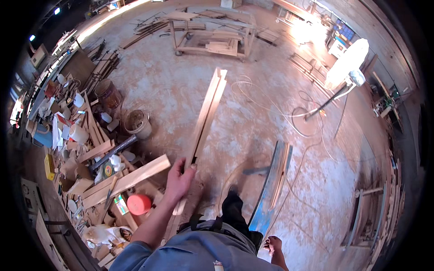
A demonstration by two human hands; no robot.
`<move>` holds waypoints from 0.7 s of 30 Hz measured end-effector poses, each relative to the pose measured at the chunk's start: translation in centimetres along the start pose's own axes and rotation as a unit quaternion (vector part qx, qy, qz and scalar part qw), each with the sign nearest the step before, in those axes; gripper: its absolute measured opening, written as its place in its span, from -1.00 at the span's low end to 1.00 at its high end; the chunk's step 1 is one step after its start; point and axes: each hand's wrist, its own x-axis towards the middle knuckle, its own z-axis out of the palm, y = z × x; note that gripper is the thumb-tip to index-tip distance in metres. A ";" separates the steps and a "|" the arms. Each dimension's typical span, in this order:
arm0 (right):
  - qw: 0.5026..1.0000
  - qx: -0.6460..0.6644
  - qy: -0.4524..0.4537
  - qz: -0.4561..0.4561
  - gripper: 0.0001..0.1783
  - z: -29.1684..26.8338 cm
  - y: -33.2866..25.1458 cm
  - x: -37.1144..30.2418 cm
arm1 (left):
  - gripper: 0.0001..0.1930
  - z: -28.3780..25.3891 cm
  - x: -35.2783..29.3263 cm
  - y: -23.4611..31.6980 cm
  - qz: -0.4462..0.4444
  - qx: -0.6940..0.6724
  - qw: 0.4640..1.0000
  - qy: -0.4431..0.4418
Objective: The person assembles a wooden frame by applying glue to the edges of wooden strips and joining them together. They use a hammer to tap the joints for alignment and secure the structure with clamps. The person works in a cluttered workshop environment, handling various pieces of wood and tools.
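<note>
My left hand (180, 179) is closed round a long, pale wooden strip (205, 118) with a groove or gap along its length. It may be two strips lying together; I cannot tell. The strip points away from me over the floor, its near end sticking out below my hand. My right hand (272, 245) hangs low at my side, fingers curled, with nothing visible in them. Close to it stands a narrow blue-painted bench (264, 201) with thin wooden strips (281, 174) lying on it. Left of my left hand, a wooden board (135, 178) juts out from a cluttered bench.
Offcuts, bottles and a red round lid (139, 204) crowd the left side. A bucket (138, 123) and a rusty drum (108, 94) stand beyond. A wheeled wooden cart (210, 45) is ahead. Cables (303, 131) loop over the floor at right, near a covered lamp-like stand (348, 65).
</note>
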 end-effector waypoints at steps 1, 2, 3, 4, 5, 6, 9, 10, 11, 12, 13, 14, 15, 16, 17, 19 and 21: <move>1.000 0.002 -0.005 -0.002 -0.83 0.0 -3.2 2.5 | -0.70 1.5 2.0 0.3 0.000 0.036 0.999 0.030; 1.000 0.017 -0.017 -0.009 -0.83 0.3 -6.3 4.5 | -0.72 2.6 3.4 0.6 0.019 0.019 0.998 0.052; 0.999 0.030 -0.017 0.005 -0.83 0.4 -8.7 5.5 | -0.74 3.6 4.4 1.1 0.024 0.036 0.997 0.067; 0.999 0.023 -0.035 -0.011 -0.82 0.6 -11.7 6.8 | -0.75 4.8 5.7 1.7 0.031 0.048 0.995 0.082; 0.997 0.053 -0.058 -0.017 -0.80 1.0 -14.8 7.6 | -0.76 5.8 7.3 2.4 0.041 0.058 0.993 0.098; 0.997 0.033 -0.059 -0.042 -0.81 1.8 -17.7 8.2 | -0.77 6.5 8.7 3.1 0.031 0.071 0.990 0.114; 0.995 -0.007 -0.045 -0.091 -0.80 4.5 -26.5 9.2 | -0.76 8.2 12.6 4.6 -0.014 0.044 0.992 0.114; 0.993 -0.013 -0.048 -0.110 -0.78 5.8 -29.2 9.5 | -0.74 8.6 14.1 4.8 -0.021 0.030 0.993 0.112; 0.991 -0.018 -0.062 -0.116 -0.77 7.3 -32.1 9.8 | -0.73 8.8 15.9 5.1 -0.013 0.012 0.994 0.107; 0.989 -0.019 -0.076 -0.122 -0.75 9.0 -34.6 10.1 | -0.71 8.8 17.8 5.2 -0.013 -0.004 0.995 0.099; 0.988 -0.022 -0.089 -0.128 -0.74 10.7 -37.0 10.6 | -0.69 8.6 19.7 5.2 -0.011 -0.034 0.995 0.096; 0.987 -0.011 -0.093 -0.128 -0.74 12.6 -39.3 10.9 | -0.66 8.3 21.7 5.2 -0.015 -0.063 0.994 0.090; 0.983 -0.031 -0.088 -0.158 -0.74 14.5 -41.4 11.3 | -0.64 8.0 23.8 5.1 -0.019 -0.094 0.992 0.080; 0.979 -0.042 -0.096 -0.176 -0.73 16.6 -43.7 11.8 | -0.60 7.3 26.1 5.0 -0.014 -0.094 0.993 0.071; 0.977 -0.042 -0.103 -0.184 -0.72 18.8 -46.0 12.1 | -0.60 6.5 28.5 5.2 -0.027 -0.115 0.991 0.068; 0.969 -0.064 -0.122 -0.206 -0.71 23.1 -50.2 12.7 | -0.56 4.7 33.5 5.3 -0.054 -0.113 0.989 0.077; 0.963 -0.103 -0.116 -0.219 -0.70 27.3 -54.4 12.9 | -0.55 3.0 38.6 6.1 -0.077 -0.115 0.987 0.088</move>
